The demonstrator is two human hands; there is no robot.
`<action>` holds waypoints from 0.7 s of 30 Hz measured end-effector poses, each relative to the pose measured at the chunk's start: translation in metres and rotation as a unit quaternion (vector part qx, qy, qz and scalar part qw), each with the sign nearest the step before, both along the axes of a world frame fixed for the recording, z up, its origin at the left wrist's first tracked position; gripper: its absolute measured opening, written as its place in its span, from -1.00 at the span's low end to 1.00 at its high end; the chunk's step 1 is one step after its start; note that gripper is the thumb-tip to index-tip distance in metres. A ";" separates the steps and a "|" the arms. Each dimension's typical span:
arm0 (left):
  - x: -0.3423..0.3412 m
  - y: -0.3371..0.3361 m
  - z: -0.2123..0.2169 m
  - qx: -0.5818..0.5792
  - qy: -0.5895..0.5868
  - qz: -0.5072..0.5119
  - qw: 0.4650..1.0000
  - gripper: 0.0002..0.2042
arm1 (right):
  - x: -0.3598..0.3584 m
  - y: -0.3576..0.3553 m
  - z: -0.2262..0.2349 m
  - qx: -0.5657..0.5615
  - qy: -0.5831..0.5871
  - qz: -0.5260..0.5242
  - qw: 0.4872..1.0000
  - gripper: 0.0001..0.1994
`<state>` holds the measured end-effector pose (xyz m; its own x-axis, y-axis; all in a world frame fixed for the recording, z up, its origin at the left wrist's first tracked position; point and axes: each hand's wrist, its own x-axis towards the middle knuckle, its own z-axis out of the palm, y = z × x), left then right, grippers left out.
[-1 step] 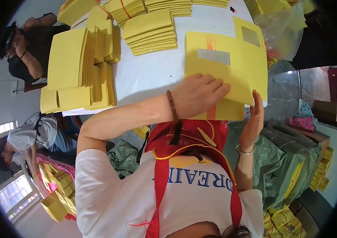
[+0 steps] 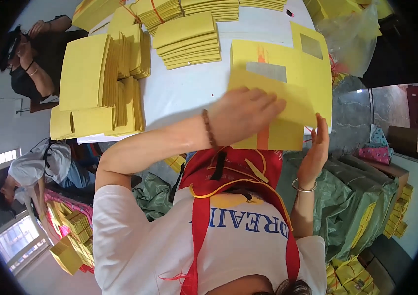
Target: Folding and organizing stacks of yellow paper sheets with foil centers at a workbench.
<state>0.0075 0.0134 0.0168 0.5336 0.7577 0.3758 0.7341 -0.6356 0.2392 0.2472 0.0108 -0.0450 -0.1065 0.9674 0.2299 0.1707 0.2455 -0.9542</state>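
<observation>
Head view: a person is handling a large yellow paper sheet with a silver foil square (image 2: 287, 93) at the white counter (image 2: 184, 93) edge.
Left hand (image 2: 246, 115): pressing flat, open, on the sheet.
Right hand (image 2: 314, 152): fingers open, steadying its right edge.
Handling: likely light, floppy, easily creased; best held by edges.
Nearby: stacks of yellow paper (image 2: 96, 83).

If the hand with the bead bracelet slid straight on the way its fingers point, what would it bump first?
The left hand lies on the yellow sheet, fingers toward the right. Sliding on, it probably meets only more sheet, then the table edge.
</observation>
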 end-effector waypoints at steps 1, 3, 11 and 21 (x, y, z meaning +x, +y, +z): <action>-0.012 0.002 0.006 0.053 -0.031 0.021 0.998 -0.60 | 0.000 -0.001 0.001 -0.012 0.016 -0.018 1.000 -0.42; -0.042 0.015 0.015 0.142 -0.083 0.067 0.984 -0.63 | 0.001 0.002 0.003 -0.014 0.020 -0.028 0.999 -0.44; -0.176 0.095 -0.030 0.248 0.095 0.256 0.929 -0.59 | -0.001 0.020 0.018 -0.077 0.004 0.018 0.997 -0.71; -0.184 0.100 -0.081 0.130 0.128 0.267 0.946 -0.64 | -0.022 0.061 0.046 -0.002 -0.097 0.063 0.993 -0.76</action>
<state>-0.1770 0.1133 -0.0646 0.1989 0.8445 0.4973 0.9800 -0.1702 -0.1028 0.2251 0.0717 0.0007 -0.2687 0.9443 0.1899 0.3197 0.2734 -0.9072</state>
